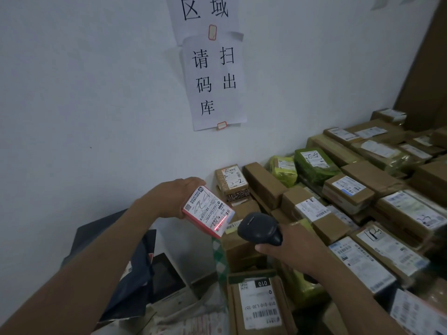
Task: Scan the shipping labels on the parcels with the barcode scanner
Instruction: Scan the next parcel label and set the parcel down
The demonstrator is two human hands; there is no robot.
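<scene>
Left hand (177,197) grips a small red-edged parcel (208,211), label up, while the right hand (287,245) clutches the barcode scanner (260,229), its red line crossing the label's lower barcode.

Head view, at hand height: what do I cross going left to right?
left hand → small red-edged parcel, scan line on its label → barcode scanner → right hand → stacked labelled parcels
</scene>
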